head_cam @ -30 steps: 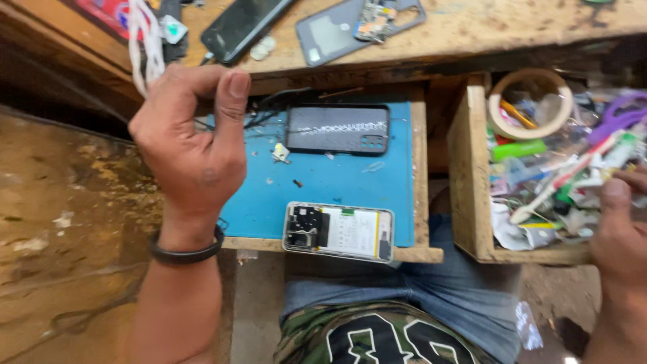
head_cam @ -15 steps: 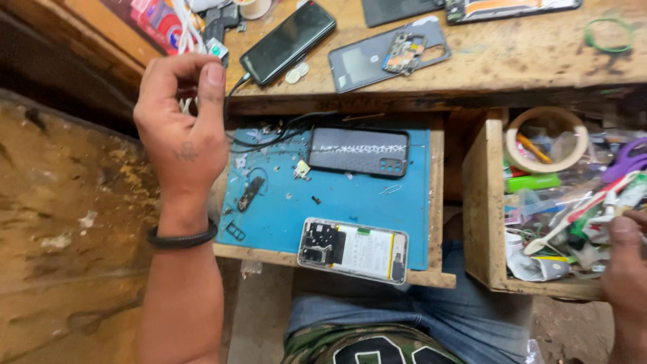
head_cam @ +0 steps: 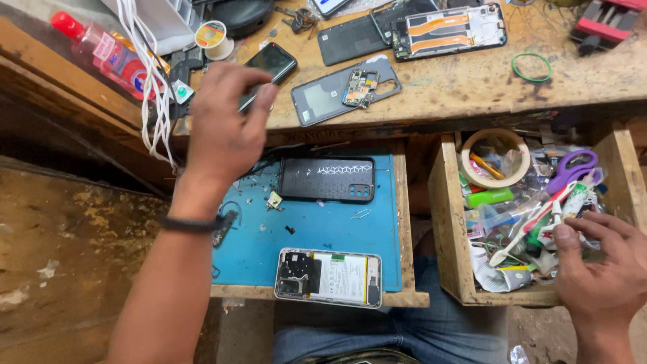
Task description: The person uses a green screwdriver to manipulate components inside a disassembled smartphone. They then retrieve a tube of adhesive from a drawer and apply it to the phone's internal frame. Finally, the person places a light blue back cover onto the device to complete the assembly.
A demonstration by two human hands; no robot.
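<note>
Blue work mat (head_cam: 323,236) as landmark. Far up-left of it, on the wooden bench (head_cam: 472,87): clear bottle with pink liquid (head_cam: 101,50), red cap, white label, lying tilted. Beside the bottle, a small round solder spool (head_cam: 214,37) with a yellow-ringed label, and white cables (head_cam: 145,74) hanging over the bench edge.

Right of the mat: open wooden drawer (head_cam: 448,222) crammed with clutter; roll of tan tape (head_cam: 495,156), purple-handled scissors (head_cam: 573,168), green marker (head_cam: 488,197), plastic bags and small tools. Right hand (head_cam: 600,266) over the drawer's near right corner, fingers spread and dipping into the clutter, clamped on nothing visible.

On the mat: black phone case (head_cam: 327,179) at the far edge; opened phone (head_cam: 329,278) with battery and board exposed at the near edge; loose screws and bits between.

Above the mat's left side: left hand (head_cam: 226,128), raised, fingers curled loosely apart, just short of a dark phone (head_cam: 273,62) on the bench, holding nothing. Grey back cover (head_cam: 323,94) with a circuit board farther right.
</note>
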